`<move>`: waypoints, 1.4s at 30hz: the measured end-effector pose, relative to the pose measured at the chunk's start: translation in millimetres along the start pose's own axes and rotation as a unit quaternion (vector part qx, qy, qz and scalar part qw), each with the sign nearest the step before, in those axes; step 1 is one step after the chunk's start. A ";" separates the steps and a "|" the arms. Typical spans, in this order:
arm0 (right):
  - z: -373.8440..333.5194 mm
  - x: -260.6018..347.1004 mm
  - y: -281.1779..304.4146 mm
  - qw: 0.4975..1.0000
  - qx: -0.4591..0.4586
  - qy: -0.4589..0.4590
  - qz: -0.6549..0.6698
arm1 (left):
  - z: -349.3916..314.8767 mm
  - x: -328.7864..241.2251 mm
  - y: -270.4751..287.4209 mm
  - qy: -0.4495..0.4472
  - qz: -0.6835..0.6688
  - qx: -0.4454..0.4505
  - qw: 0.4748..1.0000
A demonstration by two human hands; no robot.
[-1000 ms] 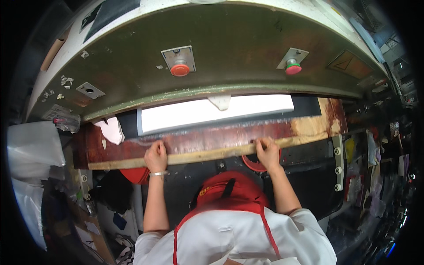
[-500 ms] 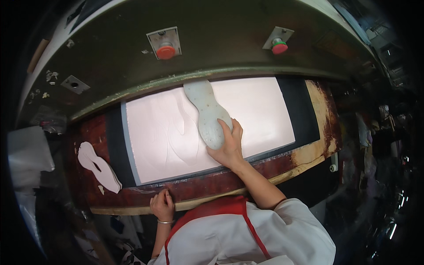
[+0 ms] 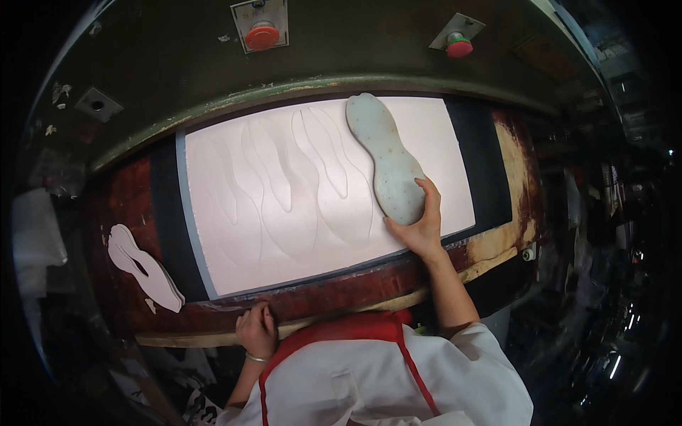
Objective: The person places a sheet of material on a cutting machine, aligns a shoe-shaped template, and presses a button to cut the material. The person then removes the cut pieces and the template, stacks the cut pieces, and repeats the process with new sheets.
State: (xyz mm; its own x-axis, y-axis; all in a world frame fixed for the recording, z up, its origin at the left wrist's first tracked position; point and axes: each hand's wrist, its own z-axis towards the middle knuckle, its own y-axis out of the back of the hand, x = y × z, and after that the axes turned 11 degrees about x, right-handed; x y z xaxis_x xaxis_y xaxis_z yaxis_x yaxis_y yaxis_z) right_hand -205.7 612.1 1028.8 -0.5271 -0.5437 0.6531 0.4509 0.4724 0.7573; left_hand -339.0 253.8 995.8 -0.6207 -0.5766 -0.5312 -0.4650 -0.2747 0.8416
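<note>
My right hand grips the near, rounded end of a pale green, sole-shaped cutting die, thumb on one side and fingers on the other. The die lies on the right part of a pale pink sheet. To its left, several sole-shaped outlines are marked in the sheet. My left hand, a band at its wrist, is curled closed by the front edge of the reddish-brown table, apart from the sheet. Nothing shows in its fingers.
Stacked pale pink sole-shaped pieces lie at the table's left, beside a small scrap. A black mat lies under the sheet. Behind stands a dark green machine body with a red button and a red-and-green button.
My right hand has moved the die rightward across the sheet, and another sole outline shows where it lay. My left hand stays by the table edge. The whole view has shifted slightly.
</note>
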 end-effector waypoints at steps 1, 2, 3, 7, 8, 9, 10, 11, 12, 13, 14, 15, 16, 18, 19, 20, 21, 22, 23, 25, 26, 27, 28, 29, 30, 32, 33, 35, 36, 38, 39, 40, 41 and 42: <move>1.5 -4.5 -0.7 1.000 -0.002 0.004 0.000 | 1.6 -2.2 1.6 0.029 0.004 0.024 0.999; 3.2 -9.1 -1.1 1.000 -0.005 0.005 0.001 | 3.7 -4.1 1.9 0.008 0.006 0.002 1.000; 5.5 -12.0 -0.3 1.000 -0.006 0.004 0.003 | 6.6 -7.1 3.9 0.017 0.009 0.006 1.000; 25.2 -11.8 9.3 0.999 0.015 0.030 -0.018 | 26.7 -17.6 15.6 0.051 0.035 0.036 0.997; 35.8 -8.3 15.0 0.999 0.025 0.029 -0.009 | 33.7 -20.3 21.2 0.040 0.038 0.019 0.998; 49.4 -4.5 20.7 0.999 0.040 0.016 0.004 | 43.3 -21.8 25.3 0.054 0.040 0.027 0.997; 68.4 0.0 27.1 0.999 0.001 0.013 0.040 | 54.3 -22.2 31.0 0.039 0.034 0.026 0.998; 93.6 4.3 35.7 0.996 -0.037 0.000 0.077 | 67.0 -22.0 35.6 0.070 0.029 0.033 0.997; 125.6 7.2 42.8 0.989 -0.076 -0.030 0.127 | 85.2 -17.7 38.6 0.068 0.023 0.020 0.997; 161.0 9.7 57.3 0.984 -0.155 0.011 0.084 | 104.7 -14.7 43.2 0.076 0.016 0.008 0.997; 190.2 9.4 69.2 0.981 -0.193 -0.002 -0.026 | 121.6 -10.7 41.0 0.078 -0.003 -0.006 0.997; 219.6 12.7 75.4 0.976 -0.215 -0.018 -0.038 | 141.6 -6.8 42.0 0.083 0.002 -0.015 0.996; 245.1 14.7 75.3 0.970 -0.235 -0.033 -0.049 | 159.3 -1.7 40.4 0.100 0.003 -0.017 0.995; 268.3 17.7 72.1 0.966 -0.248 -0.043 -0.059 | 194.5 8.6 36.3 0.111 0.008 -0.032 0.993; 270.8 17.3 66.8 0.968 -0.240 -0.038 -0.059 | 210.2 15.2 33.6 0.116 0.001 -0.048 0.992; 274.9 17.9 61.8 0.964 -0.261 -0.036 -0.031 | 228.7 19.2 33.8 0.117 -0.008 -0.061 0.991; 265.7 15.7 54.0 0.967 -0.247 -0.022 -0.065 | 234.5 25.0 31.0 0.100 -0.022 -0.072 0.992; 269.4 13.7 52.2 0.966 -0.248 -0.018 -0.075 | 250.5 26.7 34.0 0.101 -0.022 -0.070 0.992; 263.8 8.8 48.4 0.967 -0.242 -0.030 -0.071 | 256.6 29.6 35.3 0.111 -0.015 -0.072 0.991; 255.3 -2.7 47.6 0.968 -0.230 -0.010 -0.101 | 264.5 29.8 40.0 0.120 -0.032 -0.049 0.991; 245.8 -10.8 49.8 0.973 -0.207 -0.004 -0.104 | 266.3 30.2 40.1 0.078 -0.005 -0.080 0.994; 239.7 -18.1 50.6 0.976 -0.173 -0.004 -0.131 | 269.1 31.3 41.4 0.116 -0.015 -0.051 0.992; 223.5 -25.4 48.8 0.980 -0.163 0.006 -0.111 | 269.9 33.8 38.2 0.132 -0.022 -0.037 0.990; 209.9 -30.5 47.0 0.986 -0.152 -0.010 -0.073 | 273.2 36.2 37.2 0.184 -0.033 -0.004 0.982; 191.5 -34.4 36.6 0.988 -0.154 -0.018 -0.021 | 274.9 41.2 33.1 0.121 -0.012 -0.042 0.992; 160.8 -35.9 17.2 0.970 -0.028 -0.184 0.154 | 285.4 52.3 27.3 0.073 0.014 -0.103 0.992; 153.7 -35.5 3.1 0.985 -0.017 -0.136 0.105 | 296.8 58.9 25.3 0.124 -0.032 -0.054 0.990; 140.1 -35.9 4.4 0.994 0.036 0.006 -0.100 | 302.8 54.4 22.0 0.121 -0.058 -0.058 0.989; 156.3 -38.5 0.6 0.992 0.041 -0.107 -0.046 | 322.4 59.7 24.1 0.092 -0.064 -0.080 0.990; 200.9 -45.3 -0.5 0.989 0.081 -0.122 0.023 | 365.4 61.8 28.4 0.116 0.003 -0.136 0.984; 218.2 -48.4 -3.8 0.996 0.038 0.012 -0.082 | 392.5 65.0 31.7 0.131 -0.009 -0.126 0.983; 246.9 -52.8 -10.8 0.991 0.044 0.034 -0.124 | 416.9 71.5 35.2 0.136 -0.012 -0.143 0.980; 266.6 -55.9 -18.2 0.994 0.043 0.003 -0.098 | 436.6 75.6 37.3 0.147 -0.020 -0.140 0.979; 277.7 -58.3 -22.8 0.993 0.052 -0.008 -0.108 | 444.5 78.8 38.1 0.143 -0.020 -0.145 0.979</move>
State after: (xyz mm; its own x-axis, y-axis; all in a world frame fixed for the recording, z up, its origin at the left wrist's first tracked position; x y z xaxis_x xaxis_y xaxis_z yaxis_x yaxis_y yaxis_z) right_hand -385.2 825.6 972.3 -0.6152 -0.6292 0.4750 0.2500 0.4157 0.8745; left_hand -686.2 539.9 942.7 -0.3842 -0.7417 -0.5497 -0.2603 -0.4842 0.8353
